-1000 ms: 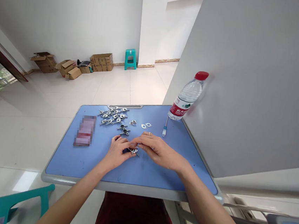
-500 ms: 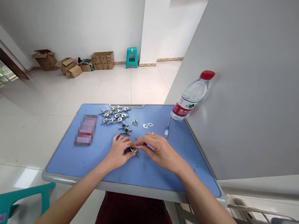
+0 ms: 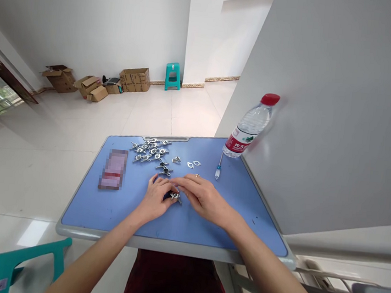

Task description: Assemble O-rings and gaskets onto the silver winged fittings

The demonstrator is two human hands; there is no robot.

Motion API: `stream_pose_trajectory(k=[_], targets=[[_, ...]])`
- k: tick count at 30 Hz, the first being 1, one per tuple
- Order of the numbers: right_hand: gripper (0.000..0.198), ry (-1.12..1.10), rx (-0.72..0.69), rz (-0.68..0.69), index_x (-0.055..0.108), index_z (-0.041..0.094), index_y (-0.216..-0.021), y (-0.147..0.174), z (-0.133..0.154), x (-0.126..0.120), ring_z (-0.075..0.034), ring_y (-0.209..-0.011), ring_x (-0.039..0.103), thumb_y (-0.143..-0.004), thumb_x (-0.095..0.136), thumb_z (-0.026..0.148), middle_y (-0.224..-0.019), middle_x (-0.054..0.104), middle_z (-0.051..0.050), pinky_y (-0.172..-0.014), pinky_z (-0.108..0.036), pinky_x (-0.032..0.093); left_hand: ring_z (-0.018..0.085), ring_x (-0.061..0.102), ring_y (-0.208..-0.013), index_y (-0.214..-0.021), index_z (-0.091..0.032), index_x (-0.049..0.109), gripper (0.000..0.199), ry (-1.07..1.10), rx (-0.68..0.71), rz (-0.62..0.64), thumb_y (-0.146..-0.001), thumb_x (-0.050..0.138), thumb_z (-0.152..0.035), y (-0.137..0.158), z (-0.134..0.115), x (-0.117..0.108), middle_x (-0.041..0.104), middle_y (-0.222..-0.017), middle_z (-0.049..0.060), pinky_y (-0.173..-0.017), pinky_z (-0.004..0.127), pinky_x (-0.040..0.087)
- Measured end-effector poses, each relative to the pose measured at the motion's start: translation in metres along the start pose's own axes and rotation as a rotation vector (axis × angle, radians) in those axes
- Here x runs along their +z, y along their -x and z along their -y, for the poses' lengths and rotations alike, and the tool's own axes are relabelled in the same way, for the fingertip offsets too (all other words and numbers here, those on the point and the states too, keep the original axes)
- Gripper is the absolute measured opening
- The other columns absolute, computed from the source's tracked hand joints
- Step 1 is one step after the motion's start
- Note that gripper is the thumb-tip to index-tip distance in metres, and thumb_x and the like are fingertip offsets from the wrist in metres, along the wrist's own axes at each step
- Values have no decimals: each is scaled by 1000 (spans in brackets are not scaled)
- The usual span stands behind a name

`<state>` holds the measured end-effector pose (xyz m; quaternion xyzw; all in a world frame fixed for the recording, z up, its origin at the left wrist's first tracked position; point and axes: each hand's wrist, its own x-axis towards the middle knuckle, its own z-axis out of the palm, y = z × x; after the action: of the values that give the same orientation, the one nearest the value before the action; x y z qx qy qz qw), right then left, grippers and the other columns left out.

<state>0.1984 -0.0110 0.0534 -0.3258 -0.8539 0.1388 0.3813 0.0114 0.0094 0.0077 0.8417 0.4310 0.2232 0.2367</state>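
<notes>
My left hand (image 3: 158, 197) rests on the blue table, its thumb and fingers closed around a small silver metal fitting (image 3: 176, 196). My right hand (image 3: 203, 194) reaches over from the right, fingertips bent together just above the left fingertips; what they hold, if anything, is hidden. Beyond the hands lie two fittings with black round centres (image 3: 165, 171). A pile of similar silver fittings (image 3: 151, 150) is at the back left, with a small metal piece (image 3: 176, 160) apart from it. Two flat oval metal plates (image 3: 193, 164) lie farther right.
A screwdriver (image 3: 218, 171) with a clear blue handle lies on the right of the table (image 3: 131, 240). Behind it a red-capped water bottle (image 3: 248, 129) stands near the grey panel (image 3: 339, 123). A blurred-out flat item (image 3: 113, 170) lies left. A teal stool (image 3: 38, 253) is at lower left.
My right hand has shifted slightly left, its fingertips now beyond the fitting, over the left fingers. The left hand and the fitting have hardly moved.
</notes>
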Motion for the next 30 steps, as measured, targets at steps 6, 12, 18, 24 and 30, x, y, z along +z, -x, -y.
stream_pose_trajectory(k=[6,12,18,24,30], targets=[[21,64,62,-164,61,20,-100,0,-7,8,-16,-70,63,-100,40,19,-79,69,-5,-64,-27,49,20,58,-100,-88,-25,62,10,11,-2,11,-83,66,-17,0,-2,-2,68,-97,-2,-113,52,20],[18,135,72,-271,63,19,-94,0,-8,13,-14,-59,59,-98,45,19,-72,67,-3,-58,-24,45,20,58,-99,-88,-24,62,13,-1,-4,-2,-82,67,-14,0,-4,-2,68,-96,-2,-113,50,21],[22,179,123,-232,61,18,-85,0,-4,18,-13,-58,55,-98,45,23,-68,63,-2,-55,-24,40,19,58,-96,-88,-24,63,13,-16,0,-40,-82,67,-13,2,-4,1,67,-92,-3,-111,48,24],[22,199,196,-301,60,18,-81,1,-10,25,-13,-56,54,-96,48,28,-65,62,-2,-53,-24,38,20,58,-100,-90,-25,64,11,-30,-3,-32,-84,63,-16,2,-3,1,68,-97,-2,-112,49,22],[19,171,206,-239,62,19,-95,0,-13,24,-15,-64,60,-98,46,26,-77,67,-4,-57,-24,42,21,59,-99,-90,-25,64,8,-34,-8,-24,-85,62,-19,2,-3,0,68,-95,-1,-112,50,24]])
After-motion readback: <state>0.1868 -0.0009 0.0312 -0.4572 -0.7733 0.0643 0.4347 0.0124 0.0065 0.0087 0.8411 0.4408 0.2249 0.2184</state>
